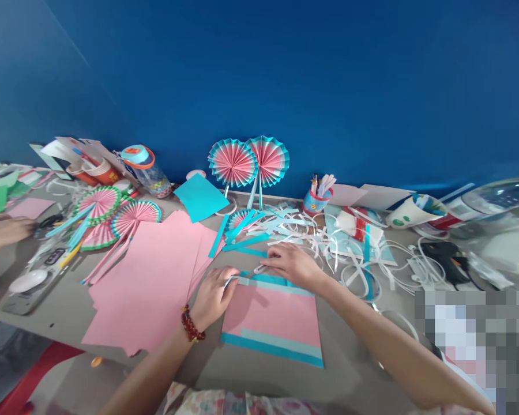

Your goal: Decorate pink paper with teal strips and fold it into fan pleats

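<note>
A pink paper sheet [273,314] with teal and pale strips along its near and far edges lies on the grey table [251,377] in front of me. My left hand [214,294], with a red bead bracelet on the wrist, pinches the sheet's far left corner. My right hand [290,263] presses fingers down on the far edge strip. A pile of white and teal paper strips [294,227] lies just beyond my hands.
A stack of pink sheets [151,282] lies left. Finished paper fans [248,161] lean on the blue wall; more fans [108,216] lie left. Another person's hand [6,230] is at far left. A pen cup [316,199], glue gun [445,256] and bottle [149,170] stand around.
</note>
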`<state>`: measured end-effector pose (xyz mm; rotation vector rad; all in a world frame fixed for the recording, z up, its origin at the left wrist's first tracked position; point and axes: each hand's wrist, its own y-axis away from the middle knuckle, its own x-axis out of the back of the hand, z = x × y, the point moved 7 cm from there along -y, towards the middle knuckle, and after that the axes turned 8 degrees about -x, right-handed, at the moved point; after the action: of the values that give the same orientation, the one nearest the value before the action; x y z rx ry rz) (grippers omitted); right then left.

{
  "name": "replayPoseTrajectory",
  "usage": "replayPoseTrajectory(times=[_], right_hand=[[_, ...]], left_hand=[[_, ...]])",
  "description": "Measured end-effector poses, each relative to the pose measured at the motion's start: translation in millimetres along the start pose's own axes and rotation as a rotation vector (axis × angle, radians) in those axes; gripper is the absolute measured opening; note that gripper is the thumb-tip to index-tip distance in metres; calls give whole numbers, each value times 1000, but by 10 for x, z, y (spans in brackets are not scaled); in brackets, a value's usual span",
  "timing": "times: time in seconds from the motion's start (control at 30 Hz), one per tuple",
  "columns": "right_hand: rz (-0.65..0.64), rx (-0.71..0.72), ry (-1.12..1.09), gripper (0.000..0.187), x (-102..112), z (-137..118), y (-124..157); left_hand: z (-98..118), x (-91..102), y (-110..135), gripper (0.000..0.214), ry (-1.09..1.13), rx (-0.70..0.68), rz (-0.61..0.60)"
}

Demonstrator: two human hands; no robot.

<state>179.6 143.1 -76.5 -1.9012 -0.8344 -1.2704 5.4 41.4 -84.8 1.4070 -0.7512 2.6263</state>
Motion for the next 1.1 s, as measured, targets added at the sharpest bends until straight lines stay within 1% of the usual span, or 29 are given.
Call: replayPoseTrajectory(times=[0.13, 0.3, 0.43, 0.6, 0.77, 1.1], right_hand=[[19, 100, 63, 25, 27, -31, -24], [27, 195, 90, 26, 62, -53, -39], [13, 216, 96, 24, 57, -44, -54], [37, 225, 111, 24, 70, -53, -64], [42, 244, 111, 23, 66, -60, -65], [27, 277, 128, 24, 61, -42, -88]], left_hand=[[-18, -19, 4, 17, -5, 3, -6], [-34, -56, 9, 19, 1, 7, -29], [-29, -51, -6, 16, 8, 16, -36], [-24, -31, -19, 12, 1, 26, -29], [-18, -49, -36, 15, 20, 27, -72], [-8, -43, -55, 17, 56, 35, -80]])
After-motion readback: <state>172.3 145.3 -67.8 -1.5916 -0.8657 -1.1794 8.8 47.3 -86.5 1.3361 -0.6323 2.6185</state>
